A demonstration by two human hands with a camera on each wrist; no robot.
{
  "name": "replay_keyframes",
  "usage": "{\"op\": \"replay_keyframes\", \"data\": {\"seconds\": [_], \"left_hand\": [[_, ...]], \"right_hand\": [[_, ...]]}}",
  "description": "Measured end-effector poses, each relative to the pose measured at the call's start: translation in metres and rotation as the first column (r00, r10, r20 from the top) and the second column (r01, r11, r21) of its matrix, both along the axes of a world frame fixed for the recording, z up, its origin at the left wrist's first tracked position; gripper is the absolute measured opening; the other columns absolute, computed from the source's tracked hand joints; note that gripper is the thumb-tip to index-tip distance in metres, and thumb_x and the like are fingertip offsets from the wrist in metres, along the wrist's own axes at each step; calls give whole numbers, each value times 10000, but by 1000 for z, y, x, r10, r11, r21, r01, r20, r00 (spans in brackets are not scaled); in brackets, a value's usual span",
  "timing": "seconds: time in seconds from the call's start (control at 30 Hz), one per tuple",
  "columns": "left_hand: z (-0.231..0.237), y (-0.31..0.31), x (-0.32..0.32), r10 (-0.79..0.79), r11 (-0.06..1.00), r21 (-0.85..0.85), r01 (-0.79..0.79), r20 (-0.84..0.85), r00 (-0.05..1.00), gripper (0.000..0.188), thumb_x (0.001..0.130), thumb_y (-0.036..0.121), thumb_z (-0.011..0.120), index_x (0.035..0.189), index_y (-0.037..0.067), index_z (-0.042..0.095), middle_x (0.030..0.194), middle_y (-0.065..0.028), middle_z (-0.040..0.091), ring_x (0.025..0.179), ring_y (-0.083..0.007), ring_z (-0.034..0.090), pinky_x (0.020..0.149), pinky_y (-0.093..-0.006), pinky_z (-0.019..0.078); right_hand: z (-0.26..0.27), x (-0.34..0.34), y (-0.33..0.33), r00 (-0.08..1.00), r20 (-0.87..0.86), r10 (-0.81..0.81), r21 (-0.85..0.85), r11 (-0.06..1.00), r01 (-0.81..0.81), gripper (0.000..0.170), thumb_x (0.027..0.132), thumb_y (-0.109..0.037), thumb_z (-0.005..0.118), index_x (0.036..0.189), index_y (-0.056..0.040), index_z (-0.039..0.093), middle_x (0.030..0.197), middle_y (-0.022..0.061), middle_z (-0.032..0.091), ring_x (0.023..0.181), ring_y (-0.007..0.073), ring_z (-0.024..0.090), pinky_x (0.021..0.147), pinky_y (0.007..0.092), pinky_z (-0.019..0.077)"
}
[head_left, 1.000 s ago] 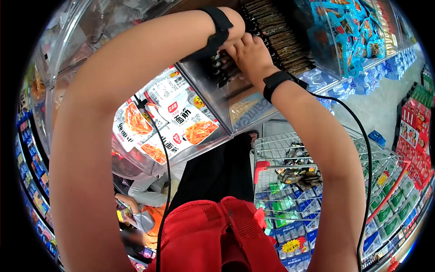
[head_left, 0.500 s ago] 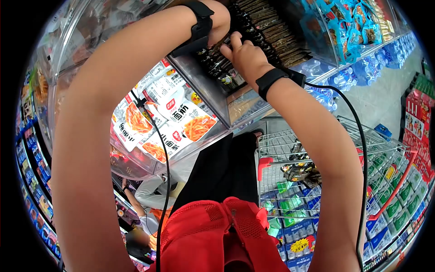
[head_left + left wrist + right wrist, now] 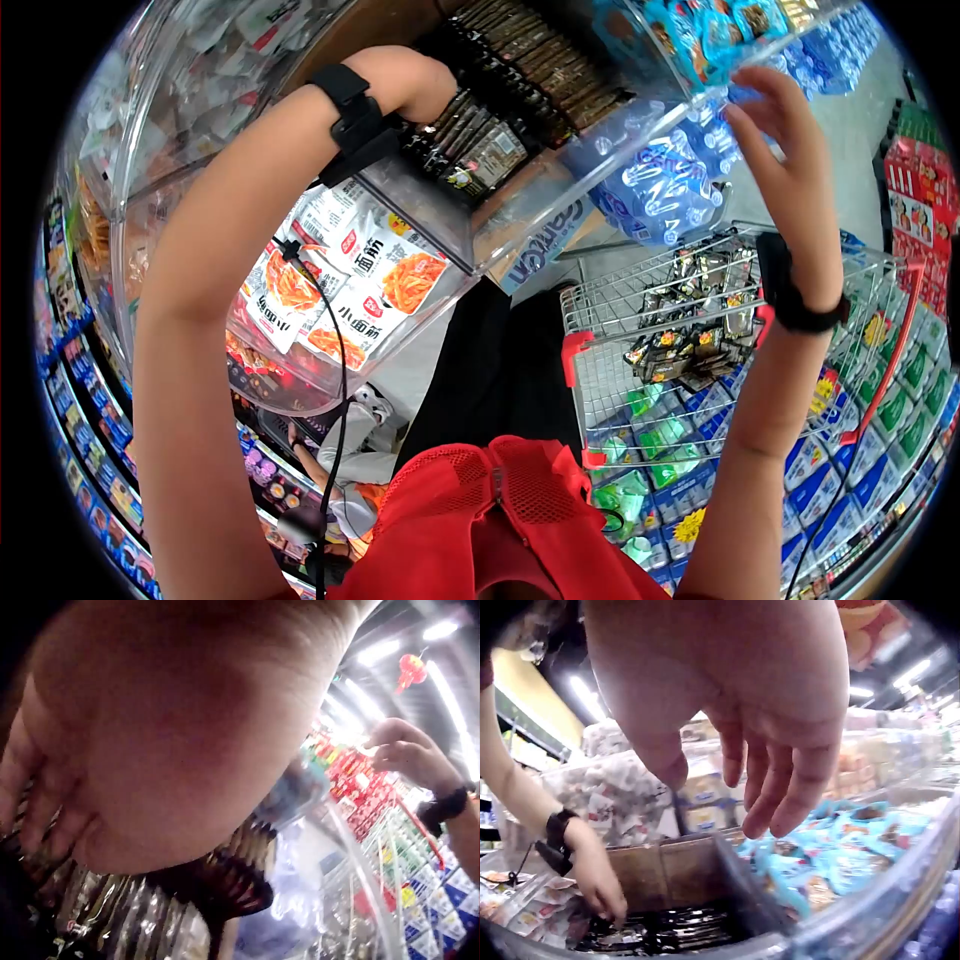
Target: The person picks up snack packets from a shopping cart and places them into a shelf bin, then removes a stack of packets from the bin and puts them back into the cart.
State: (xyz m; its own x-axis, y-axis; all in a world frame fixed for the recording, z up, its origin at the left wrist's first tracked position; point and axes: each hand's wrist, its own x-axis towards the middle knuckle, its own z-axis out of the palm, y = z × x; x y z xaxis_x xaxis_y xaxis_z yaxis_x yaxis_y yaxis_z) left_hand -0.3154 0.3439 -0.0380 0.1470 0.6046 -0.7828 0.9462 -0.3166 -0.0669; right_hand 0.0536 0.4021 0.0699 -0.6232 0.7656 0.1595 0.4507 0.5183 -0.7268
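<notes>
My left hand [image 3: 415, 85] is over dark narrow packets [image 3: 475, 150] standing in rows in a clear bin. In the left wrist view its fingers [image 3: 45, 802] hang down over the packets [image 3: 142, 907], loosely bent, with nothing seen gripped. From the right wrist view, the left hand [image 3: 596, 874] reaches down to the packets' tops; whether it touches them is unclear. My right hand [image 3: 790, 145] is raised beyond the bin's clear wall, to the right of it, fingers apart. Its fingers [image 3: 780, 780] hang relaxed and hold nothing in the right wrist view.
White packets [image 3: 405, 280] fill the near compartment; blue packets [image 3: 700, 40] lie in the far one. Bottled water [image 3: 660, 190] stands below the bin. A wire trolley [image 3: 640, 310] at the right holds dark packets [image 3: 690, 350]. A person [image 3: 350, 490] is at the lower left.
My right hand has left the dark packets and swung right, past the bin's wall. The left hand stays over the packets. The bins have shifted left in view and the trolley shows more fully.
</notes>
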Motion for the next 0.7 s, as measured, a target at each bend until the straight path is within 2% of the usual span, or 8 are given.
{"op": "replay_keyframes", "data": {"seconds": [0.23, 0.3, 0.43, 0.53, 0.57, 0.6, 0.67, 0.7], "left_hand": [[-22, 15, 18, -76, 993, 92, 76, -1, 997, 125, 741, 8, 635, 831, -11, 720, 876, -252, 693, 827, -435, 679, 701, -472, 556], [-44, 5, 10, -257, 936, 240, 259, -40, 966, 190, 783, 49, 632, 963, 27, 688, 1015, -180, 691, 1021, -365, 649, 875, -444, 537], [-17, 8, 36, -333, 923, 175, 341, -76, 940, 273, 801, 23, 592, 1067, -1, 650, 1060, -223, 687, 1007, -406, 658, 881, -471, 535], [14, 12, 64, -23, 960, 274, 61, -141, 990, 219, 888, 69, 538, 1071, -25, 613, 1002, -262, 676, 1004, -447, 636, 858, -510, 511], [35, 6, 80, -105, 944, 308, 115, -50, 993, 155, 909, 99, 540, 979, -23, 608, 892, -255, 668, 909, -453, 636, 780, -512, 496], [72, -11, 137, -2, 970, 239, -33, 145, 989, 161, 928, 128, 550, 888, -24, 582, 793, -245, 631, 784, -458, 594, 701, -488, 469], [122, -52, 247, 259, 965, -68, -255, 432, 864, 198, 967, 158, 569, 866, -8, 527, 714, -70, 518, 643, -141, 492, 608, -314, 424], [122, -77, 286, 253, 967, -153, -202, 633, 732, 153, 960, 133, 588, 878, 9, 548, 739, -13, 517, 682, -105, 500, 625, -285, 431]], "right_hand": [[-67, 233, -120, 828, 213, -519, -164, 816, 554, 192, 961, -79, 642, 1141, -17, 620, 981, 49, 680, 858, 101, 638, 751, 256, 508], [-83, 292, -163, 745, 245, -621, -155, 733, 662, 184, 960, -87, 646, 1118, 0, 615, 965, 61, 684, 839, 104, 644, 737, 251, 512], [-118, 375, -233, 518, 284, -807, -146, 497, 855, 198, 939, -111, 667, 1087, 11, 621, 947, 102, 708, 824, 155, 672, 748, 289, 533], [-171, 400, -264, 487, 494, -721, -77, 521, 850, 330, 857, -211, 755, 1058, 15, 624, 938, 176, 703, 849, 288, 690, 785, 379, 545], [-197, 403, -271, 485, 582, -653, -74, 551, 831, 386, 825, -254, 787, 1051, 15, 627, 932, 197, 698, 874, 335, 690, 798, 410, 546], [-221, 397, -275, 492, 688, -533, -120, 586, 802, 445, 813, -287, 800, 1099, -4, 610, 1007, 208, 686, 932, 367, 673, 815, 430, 544], [-260, 369, -282, 498, 810, -309, -235, 608, 759, 612, 791, -346, 822, 1252, -65, 537, 1213, 221, 605, 1063, 409, 622, 847, 472, 538], [-274, 350, -285, 503, 836, -221, -291, 598, 747, 725, 781, -371, 830, 1358, -105, 479, 1345, 222, 536, 1136, 419, 588, 862, 493, 536]]}}
